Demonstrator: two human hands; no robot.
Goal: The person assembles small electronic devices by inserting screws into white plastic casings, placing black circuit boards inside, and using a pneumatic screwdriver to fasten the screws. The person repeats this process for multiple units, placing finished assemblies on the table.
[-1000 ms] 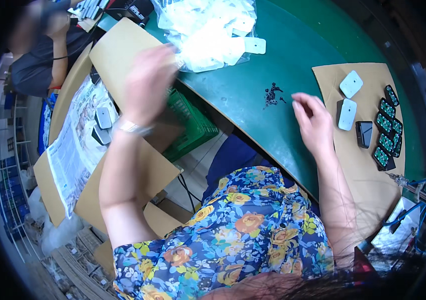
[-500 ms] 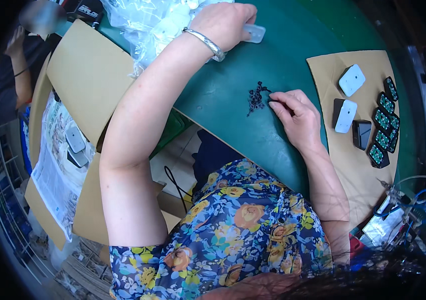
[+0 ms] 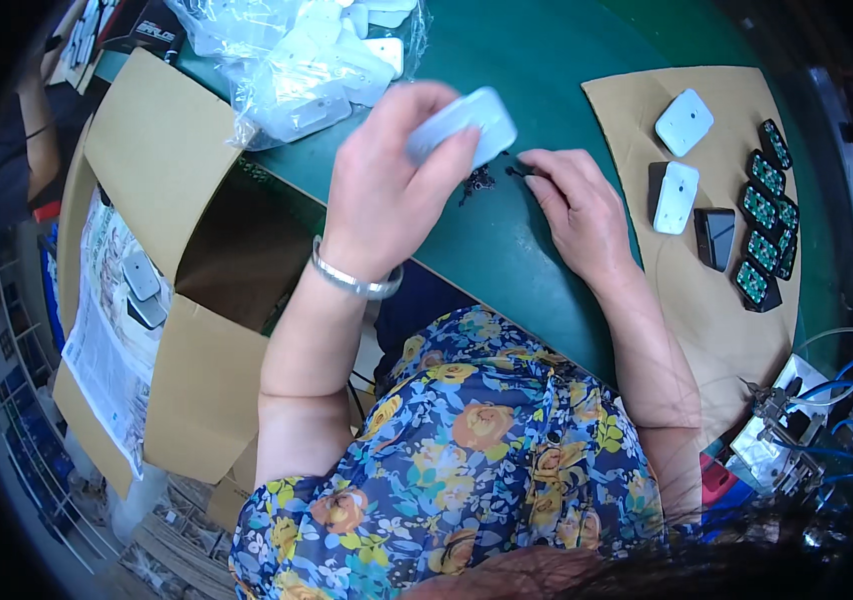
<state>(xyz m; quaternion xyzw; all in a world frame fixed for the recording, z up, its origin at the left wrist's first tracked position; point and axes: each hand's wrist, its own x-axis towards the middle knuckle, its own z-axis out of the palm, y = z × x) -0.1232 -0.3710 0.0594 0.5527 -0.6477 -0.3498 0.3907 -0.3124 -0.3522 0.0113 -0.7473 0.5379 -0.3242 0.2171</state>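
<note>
1 white cover (image 3: 477,118), pinched in the left hand (image 3: 389,178), is best held by its edges; right hand (image 3: 585,212) fingers nearly meet, grip unclear.

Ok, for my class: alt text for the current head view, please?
A person's left hand holds a white rounded plate; the right hand is beside small black parts on a green table. Circuit boards lie on cardboard to the right.

The shirt (image 3: 482,425) is dark blue, with a pattern of yellow and orange flowers. The table (image 3: 552,290) is green, the cardboard (image 3: 727,340) brown, the cover (image 3: 493,118) whitish, the small parts (image 3: 477,181) black.
</note>
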